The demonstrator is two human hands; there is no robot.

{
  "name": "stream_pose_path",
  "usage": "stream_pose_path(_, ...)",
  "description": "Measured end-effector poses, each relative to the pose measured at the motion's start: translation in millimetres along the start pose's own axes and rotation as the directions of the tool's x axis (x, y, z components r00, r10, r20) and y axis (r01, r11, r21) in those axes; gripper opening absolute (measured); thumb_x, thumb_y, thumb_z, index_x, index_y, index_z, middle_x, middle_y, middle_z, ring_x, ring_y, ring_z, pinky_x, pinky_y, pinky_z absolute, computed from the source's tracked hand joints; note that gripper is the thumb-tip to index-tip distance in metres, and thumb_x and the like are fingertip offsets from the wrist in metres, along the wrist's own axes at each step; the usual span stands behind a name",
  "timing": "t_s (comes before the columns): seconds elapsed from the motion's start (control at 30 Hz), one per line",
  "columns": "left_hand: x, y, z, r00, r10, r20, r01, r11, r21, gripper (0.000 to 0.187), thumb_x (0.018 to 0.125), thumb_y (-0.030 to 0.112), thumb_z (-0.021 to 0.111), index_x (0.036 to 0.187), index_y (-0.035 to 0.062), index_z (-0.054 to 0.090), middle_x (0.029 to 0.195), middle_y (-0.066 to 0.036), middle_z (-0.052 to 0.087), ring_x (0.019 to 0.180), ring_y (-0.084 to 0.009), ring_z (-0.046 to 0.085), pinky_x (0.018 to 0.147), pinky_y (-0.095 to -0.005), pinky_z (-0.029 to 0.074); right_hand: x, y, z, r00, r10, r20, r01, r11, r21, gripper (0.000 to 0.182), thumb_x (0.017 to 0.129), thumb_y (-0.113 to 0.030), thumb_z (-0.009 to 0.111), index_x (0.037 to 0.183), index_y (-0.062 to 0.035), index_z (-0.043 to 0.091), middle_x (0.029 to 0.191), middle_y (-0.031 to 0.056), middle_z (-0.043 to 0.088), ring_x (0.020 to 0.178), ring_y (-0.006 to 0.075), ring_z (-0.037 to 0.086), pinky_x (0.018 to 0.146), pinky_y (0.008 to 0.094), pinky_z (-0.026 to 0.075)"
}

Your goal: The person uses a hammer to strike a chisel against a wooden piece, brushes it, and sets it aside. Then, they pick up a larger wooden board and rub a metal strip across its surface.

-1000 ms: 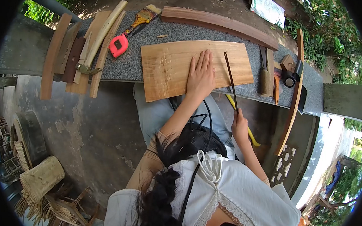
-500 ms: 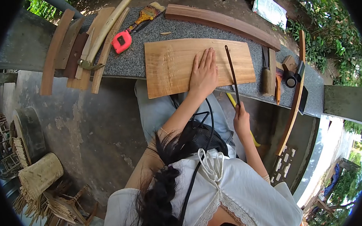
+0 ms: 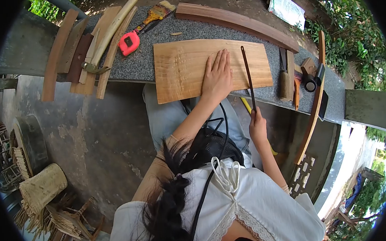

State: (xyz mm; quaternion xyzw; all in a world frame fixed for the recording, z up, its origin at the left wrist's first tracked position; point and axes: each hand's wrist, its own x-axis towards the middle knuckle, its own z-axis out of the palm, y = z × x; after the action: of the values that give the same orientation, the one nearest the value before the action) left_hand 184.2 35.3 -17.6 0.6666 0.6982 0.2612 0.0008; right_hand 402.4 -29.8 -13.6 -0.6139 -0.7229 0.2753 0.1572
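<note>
A wide, light-brown wooden board [image 3: 172, 73] lies on the speckled stone bench top, its near edge over my lap. My left hand [image 3: 217, 77] is pressed flat on the board, fingers stretched out toward its far edge. In my closed right hand [image 3: 258, 127], near the board's front right, is a long thin dark bar [image 3: 248, 75] with a small hole at its far tip. The bar points away from me and overlaps the right part of the board. Behind my right hand and forearm shows a yellow curved piece [image 3: 246, 105], partly hidden.
On the left of the bench [image 3: 146, 44] lie several wood strips [image 3: 59, 58], a hammer [image 3: 93, 68], a pink tape measure [image 3: 129, 42] and a paintbrush [image 3: 156, 14]. A dark wooden beam [image 3: 235, 23] runs behind the board. Tools and a curved strip [image 3: 314, 117] are at the right.
</note>
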Motion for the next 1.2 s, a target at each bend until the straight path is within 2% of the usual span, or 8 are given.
stream_pose_path(0.27, -1.0, 0.5, 3.7, 1.000, 0.000, -0.008, 0.000, 1.000, -0.021, 0.054, 0.096, 0.022, 0.040, 0.143, -0.0041, 0.033, 0.150, -0.016, 0.034, 0.141, -0.0253, 0.030, 0.117, -0.0455, 0.017, -86.9, 60.3, -2.8, 0.993, 0.109, 0.042, -0.105, 0.990, -0.097, 0.019, 0.098, -0.015, 0.048, 0.106, 0.0020, 0.053, 0.072, 0.0297, 0.058, 0.069, 0.0488, 0.057, 0.057, 0.0539, 0.041)
stream_pose_path(0.43, -0.7, -0.6, 4.9, 1.000, -0.004, -0.005, 0.004, 0.999, -0.038, 0.054, 0.097, 0.023, 0.039, 0.143, -0.0042, 0.032, 0.150, -0.015, 0.034, 0.141, -0.0249, 0.030, 0.117, -0.0456, 0.017, -2.2, 10.6, -5.3, 0.998, -0.049, -0.032, 0.047, 0.997, -0.055, 0.017, 0.098, -0.015, 0.048, 0.105, 0.0005, 0.051, 0.073, 0.0301, 0.058, 0.071, 0.0496, 0.056, 0.057, 0.0537, 0.041)
stream_pose_path(0.5, -1.3, -1.5, 4.0, 1.000, 0.004, 0.011, -0.004, 1.000, -0.028, 0.054, 0.097, 0.023, 0.039, 0.143, -0.0040, 0.032, 0.151, -0.015, 0.033, 0.141, -0.0247, 0.029, 0.117, -0.0457, 0.016, 9.4, -13.3, -16.9, 0.996, 0.060, 0.059, -0.058, 0.998, -0.040, 0.017, 0.098, -0.014, 0.048, 0.105, 0.0004, 0.052, 0.073, 0.0304, 0.058, 0.071, 0.0500, 0.055, 0.058, 0.0537, 0.041)
stream_pose_path(0.57, -0.8, 0.8, 4.2, 1.000, -0.002, 0.012, 0.002, 0.999, -0.035, 0.054, 0.097, 0.024, 0.039, 0.143, -0.0038, 0.032, 0.151, -0.014, 0.033, 0.141, -0.0245, 0.029, 0.117, -0.0459, 0.016, -6.3, 4.8, -9.4, 1.000, 0.005, -0.001, -0.005, 0.999, -0.041, 0.018, 0.098, -0.014, 0.049, 0.107, 0.0005, 0.052, 0.072, 0.0298, 0.058, 0.071, 0.0495, 0.056, 0.058, 0.0536, 0.041)
stream_pose_path(0.7, -0.2, 1.4, 4.6, 1.000, -0.002, 0.014, 0.002, 1.000, 0.003, 0.055, 0.097, 0.024, 0.039, 0.144, -0.0035, 0.032, 0.151, -0.014, 0.033, 0.141, -0.0240, 0.029, 0.117, -0.0465, 0.016, -66.9, 43.8, -5.2, 0.995, 0.100, -0.029, -0.103, 0.989, -0.103, 0.022, 0.097, -0.015, 0.050, 0.113, 0.0002, 0.053, 0.074, 0.0303, 0.059, 0.072, 0.0485, 0.058, 0.061, 0.0538, 0.043)
stream_pose_path(0.77, 0.9, 0.5, 3.3, 1.000, 0.004, 0.014, -0.004, 1.000, 0.011, 0.055, 0.097, 0.025, 0.039, 0.144, -0.0036, 0.032, 0.151, -0.014, 0.033, 0.141, -0.0240, 0.029, 0.117, -0.0467, 0.016, -77.7, 43.2, -9.1, 0.985, 0.169, 0.027, -0.165, 0.980, -0.108, 0.023, 0.097, -0.015, 0.049, 0.114, 0.0007, 0.053, 0.074, 0.0306, 0.059, 0.073, 0.0486, 0.058, 0.062, 0.0536, 0.043)
stream_pose_path(1.0, 0.1, 0.2, 4.4, 0.999, 0.006, 0.034, -0.006, 1.000, -0.001, 0.054, 0.097, 0.024, 0.038, 0.143, -0.0036, 0.031, 0.151, -0.014, 0.032, 0.142, -0.0244, 0.028, 0.117, -0.0466, 0.016, 12.0, -7.6, -2.9, 1.000, 0.006, -0.021, -0.007, 0.998, -0.069, 0.022, 0.098, -0.016, 0.049, 0.111, 0.0015, 0.052, 0.076, 0.0302, 0.059, 0.075, 0.0491, 0.057, 0.063, 0.0537, 0.043)
stream_pose_path(1.2, 0.0, -0.1, 5.8, 0.999, 0.000, 0.042, 0.001, 1.000, -0.008, 0.055, 0.097, 0.025, 0.038, 0.144, -0.0033, 0.031, 0.152, -0.015, 0.032, 0.142, -0.0243, 0.027, 0.117, -0.0465, 0.016, -53.2, 32.0, -6.6, 0.997, 0.069, -0.028, -0.071, 0.994, -0.078, 0.021, 0.098, -0.015, 0.048, 0.110, 0.0016, 0.051, 0.074, 0.0303, 0.058, 0.072, 0.0493, 0.057, 0.060, 0.0533, 0.043)
